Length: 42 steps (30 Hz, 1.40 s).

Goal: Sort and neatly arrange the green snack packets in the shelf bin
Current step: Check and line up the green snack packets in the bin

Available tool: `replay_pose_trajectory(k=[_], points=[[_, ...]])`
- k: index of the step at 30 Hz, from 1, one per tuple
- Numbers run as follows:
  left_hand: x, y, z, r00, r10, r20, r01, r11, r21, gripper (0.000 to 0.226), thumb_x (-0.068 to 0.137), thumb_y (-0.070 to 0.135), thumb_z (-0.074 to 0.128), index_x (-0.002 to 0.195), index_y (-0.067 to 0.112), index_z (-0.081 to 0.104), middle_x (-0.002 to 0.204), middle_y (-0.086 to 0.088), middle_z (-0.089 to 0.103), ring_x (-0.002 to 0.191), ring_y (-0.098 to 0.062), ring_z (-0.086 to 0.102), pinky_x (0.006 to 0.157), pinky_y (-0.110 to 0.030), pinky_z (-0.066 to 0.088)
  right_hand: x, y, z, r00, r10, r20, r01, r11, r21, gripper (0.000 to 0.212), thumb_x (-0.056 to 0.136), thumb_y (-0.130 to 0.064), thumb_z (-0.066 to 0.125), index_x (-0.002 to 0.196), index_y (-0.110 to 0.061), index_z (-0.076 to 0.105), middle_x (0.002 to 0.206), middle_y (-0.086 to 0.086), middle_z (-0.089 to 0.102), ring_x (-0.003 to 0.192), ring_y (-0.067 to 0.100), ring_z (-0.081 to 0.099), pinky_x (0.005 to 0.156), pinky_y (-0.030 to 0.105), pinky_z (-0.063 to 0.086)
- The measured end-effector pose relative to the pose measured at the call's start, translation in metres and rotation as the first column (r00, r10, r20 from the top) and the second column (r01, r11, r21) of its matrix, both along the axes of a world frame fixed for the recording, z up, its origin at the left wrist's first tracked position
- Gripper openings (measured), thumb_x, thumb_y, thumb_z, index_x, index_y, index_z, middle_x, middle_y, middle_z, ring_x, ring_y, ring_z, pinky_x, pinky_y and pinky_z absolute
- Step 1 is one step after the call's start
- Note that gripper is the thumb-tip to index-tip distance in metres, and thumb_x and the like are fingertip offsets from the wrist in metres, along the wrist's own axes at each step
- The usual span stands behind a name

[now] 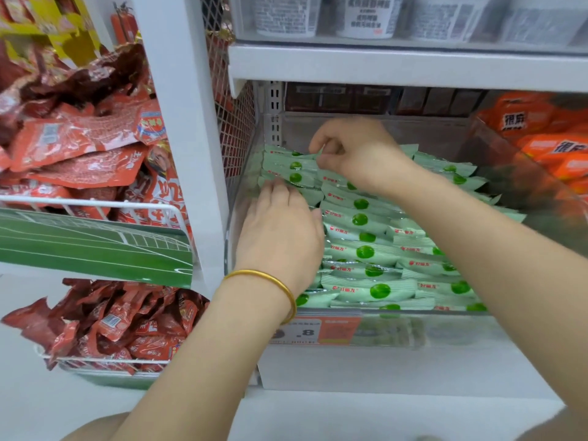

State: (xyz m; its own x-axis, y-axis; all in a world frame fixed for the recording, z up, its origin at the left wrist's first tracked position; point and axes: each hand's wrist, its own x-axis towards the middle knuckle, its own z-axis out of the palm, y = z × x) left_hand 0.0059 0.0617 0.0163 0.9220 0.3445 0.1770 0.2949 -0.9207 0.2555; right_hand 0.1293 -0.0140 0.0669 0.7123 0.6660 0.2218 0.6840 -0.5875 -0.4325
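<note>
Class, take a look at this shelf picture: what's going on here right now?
A person is tidying green snack packets in a clear shelf bin. The left hand lies flat on packets by the bin's left wall, while the right hand, farther back, pinches the edge of one with curled fingers. Most packets lie in rough rows.

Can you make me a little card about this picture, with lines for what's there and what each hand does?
place: shop shelf
bin: clear, full of green packets
left hand: flat on the packets at the bin's left side
right hand: pinches one packet at the back
wrist: gold bangle on the left
neighbours: orange packs right, red packs left
</note>
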Motion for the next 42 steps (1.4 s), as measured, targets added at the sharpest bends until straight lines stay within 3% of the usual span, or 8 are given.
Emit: replay_pose_trajectory(k=[12, 18, 28, 32, 34, 37, 39, 42], points=[[0.007, 0.000, 0.003, 0.996, 0.034, -0.087, -0.024, 0.994, 0.108, 0.050, 0.099, 0.034, 0.026, 0.135, 0.000, 0.036, 0.141, -0.017, 0.034, 0.130, -0.032, 0.032, 0.112, -0.038, 0.020, 0.001, 0.035, -0.009, 0.995, 0.046, 0.085, -0.014, 0.942, -0.336, 0.022, 0.085, -0.039, 0.065, 0.091, -0.019, 0.071, 0.099, -0.001, 0.066, 0.095, 0.022, 0.060, 0.079, 0.031, 0.048], [0.004, -0.001, 0.003, 0.994, 0.039, -0.103, -0.025, 0.990, 0.138, 0.049, 0.100, 0.033, 0.024, 0.133, 0.000, 0.038, 0.139, -0.018, 0.036, 0.128, -0.033, 0.033, 0.112, -0.038, 0.019, 0.001, 0.040, -0.016, 0.994, 0.035, 0.105, 0.001, 0.947, -0.322, 0.007, 0.090, -0.019, 0.059, 0.086, -0.020, 0.066, 0.101, 0.003, 0.064, 0.098, 0.024, 0.059, 0.072, 0.027, 0.040], [0.004, 0.000, -0.002, 0.999, 0.024, -0.033, -0.021, 0.995, 0.102, 0.047, 0.100, 0.032, 0.025, 0.131, 0.001, 0.040, 0.137, -0.017, 0.039, 0.128, -0.031, 0.033, 0.111, -0.037, 0.020, 0.003, 0.023, -0.011, 0.986, -0.095, -0.136, 0.135, 0.934, 0.332, 0.015, 0.094, -0.021, 0.054, 0.096, -0.012, 0.066, 0.091, -0.002, 0.061, 0.090, 0.013, 0.057, 0.076, 0.021, 0.042], [0.004, -0.004, -0.003, 0.938, 0.104, 0.330, -0.056, 0.987, -0.151, 0.046, 0.094, 0.032, 0.040, 0.123, -0.003, 0.043, 0.124, -0.023, 0.042, 0.115, -0.036, 0.038, 0.097, -0.037, 0.026, -0.008, -0.005, -0.006, 0.924, -0.046, -0.380, 0.287, 0.741, 0.608, 0.016, 0.095, -0.015, 0.051, 0.080, -0.017, 0.057, 0.083, 0.005, 0.061, 0.083, 0.027, 0.063, 0.078, 0.047, 0.055], [0.002, -0.007, 0.005, 0.817, 0.145, 0.558, 0.012, 0.963, -0.268, 0.052, 0.090, 0.034, 0.041, 0.126, -0.004, 0.042, 0.123, -0.023, 0.043, 0.112, -0.030, 0.037, 0.097, -0.031, 0.026, -0.015, -0.028, -0.008, 0.863, 0.020, -0.505, 0.365, 0.667, 0.649, 0.022, 0.096, -0.012, 0.049, 0.076, -0.019, 0.054, 0.077, 0.003, 0.060, 0.069, 0.019, 0.062, 0.061, 0.040, 0.059], [-0.006, -0.012, 0.015, 0.781, 0.105, 0.616, 0.246, 0.854, -0.458, 0.053, 0.088, 0.033, 0.045, 0.136, 0.013, 0.036, 0.127, -0.009, 0.044, 0.114, -0.014, 0.045, 0.102, -0.026, 0.036, -0.025, -0.064, -0.011, 0.823, 0.063, -0.565, 0.372, 0.692, 0.619, 0.023, 0.094, -0.011, 0.052, 0.074, -0.020, 0.057, 0.069, -0.003, 0.058, 0.057, 0.009, 0.057, 0.049, 0.025, 0.051], [-0.014, -0.020, 0.022, 0.807, 0.024, 0.589, 0.419, 0.680, -0.601, 0.050, 0.083, 0.034, 0.050, 0.131, 0.034, 0.035, 0.121, -0.004, 0.051, 0.097, 0.001, 0.056, 0.083, -0.016, 0.047, -0.031, -0.082, -0.012, 0.822, 0.085, -0.563, 0.331, 0.733, 0.595, 0.021, 0.092, -0.013, 0.056, 0.072, -0.019, 0.060, 0.063, -0.007, 0.058, 0.053, 0.006, 0.053, 0.049, 0.022, 0.046], [-0.024, -0.033, 0.023, 0.807, -0.170, 0.566, 0.573, 0.459, -0.679, 0.054, 0.081, 0.024, 0.057, 0.124, 0.050, 0.037, 0.117, -0.008, 0.055, 0.086, -0.012, 0.063, 0.067, -0.016, 0.050, -0.041, -0.099, -0.015, 0.823, 0.127, -0.554, 0.284, 0.753, 0.594, 0.016, 0.091, -0.015, 0.058, 0.075, -0.018, 0.063, 0.062, -0.008, 0.059, 0.053, 0.006, 0.051, 0.050, 0.024, 0.042]])
